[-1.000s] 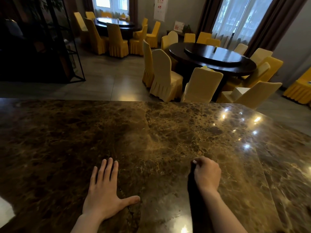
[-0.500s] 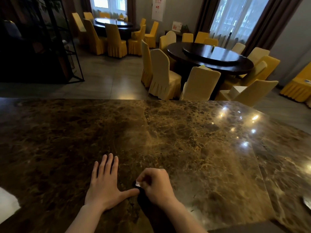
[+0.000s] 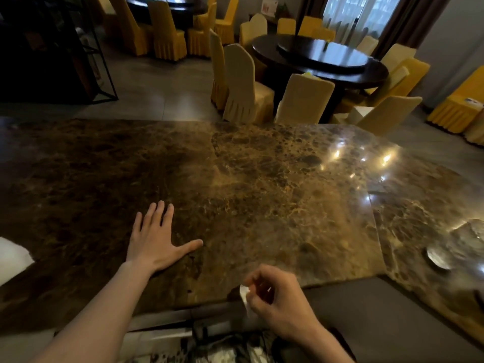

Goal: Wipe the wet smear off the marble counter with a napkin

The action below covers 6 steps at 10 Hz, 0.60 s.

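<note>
— White paper (image 3: 13, 258) was seen at the far left edge of the tabletop (image 3: 262, 179), well apart from both hands; whether it was a spare napkin could not be told. What was noted next, moving right?

— The left hand (image 3: 154, 242) was laid flat on the marble, palm down, fingers spread, nothing held. Nearer the front edge, the right hand (image 3: 275, 297) was closed around a small crumpled napkin (image 3: 245, 293), of which only a white corner was shown between thumb and fingers.

— And the smear?

— No clear wet smear could be picked out; a paler, hazy patch (image 3: 262, 192) was seen across the middle of the marble, but glare and veining made it impossible to tell film from reflection. A round puddle-like shine (image 3: 440, 255) was noted far right.

— What could be spoiled from there?

— It was judged that the napkin, bunched so small, might be dragged with little contact, so moisture would be spread rather than lifted. Streaks could also be missed under the lamp reflections, and the wad might be dropped over the near edge.
</note>
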{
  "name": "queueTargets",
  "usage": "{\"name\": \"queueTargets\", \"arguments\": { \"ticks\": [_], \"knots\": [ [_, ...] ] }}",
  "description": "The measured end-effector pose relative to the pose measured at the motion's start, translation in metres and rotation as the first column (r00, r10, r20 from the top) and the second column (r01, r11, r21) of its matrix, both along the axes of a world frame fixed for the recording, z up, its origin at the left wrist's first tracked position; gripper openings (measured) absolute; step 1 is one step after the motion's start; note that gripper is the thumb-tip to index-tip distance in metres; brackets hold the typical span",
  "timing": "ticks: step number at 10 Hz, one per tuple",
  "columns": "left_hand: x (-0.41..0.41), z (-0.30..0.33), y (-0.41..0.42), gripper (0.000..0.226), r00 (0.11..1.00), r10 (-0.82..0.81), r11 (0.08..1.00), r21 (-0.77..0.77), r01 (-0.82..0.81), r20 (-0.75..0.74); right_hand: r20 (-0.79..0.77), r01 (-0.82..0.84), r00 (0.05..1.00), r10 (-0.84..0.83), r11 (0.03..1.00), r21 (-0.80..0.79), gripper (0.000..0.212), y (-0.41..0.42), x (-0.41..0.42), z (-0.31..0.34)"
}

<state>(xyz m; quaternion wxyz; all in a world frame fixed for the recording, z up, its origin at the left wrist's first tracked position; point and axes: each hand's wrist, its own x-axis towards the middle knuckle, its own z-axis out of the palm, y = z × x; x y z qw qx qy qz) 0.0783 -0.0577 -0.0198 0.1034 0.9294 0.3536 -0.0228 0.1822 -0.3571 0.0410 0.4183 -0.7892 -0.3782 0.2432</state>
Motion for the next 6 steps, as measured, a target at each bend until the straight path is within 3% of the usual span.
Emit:
{"name": "queueTargets", "arguments": {
  "ticks": [2,3,4,6],
  "knots": [
    [-0.010,0.003,-0.024,0.141,1.000,-0.004,1.000,-0.016,0.004,0.022,0.042,-0.179,0.979,0.198,0.942,-0.283,0.019,-0.031,-0.036,-0.064],
    [-0.015,0.005,-0.036,0.133,0.999,-0.022,1.000,-0.011,0.022,0.036,0.017,-0.163,0.982,0.186,0.900,-0.404,0.017,-0.039,-0.044,-0.091],
    [-0.018,0.005,-0.043,0.127,0.999,-0.023,1.000,0.002,0.023,0.037,-0.012,-0.155,0.985,0.170,0.866,-0.475,0.020,-0.039,-0.051,-0.111],
    [-0.020,0.008,-0.050,0.123,0.999,-0.032,0.999,-0.001,0.032,0.037,-0.061,-0.194,0.980,0.187,0.861,-0.471,0.028,-0.032,-0.065,-0.136]
  ]
}}
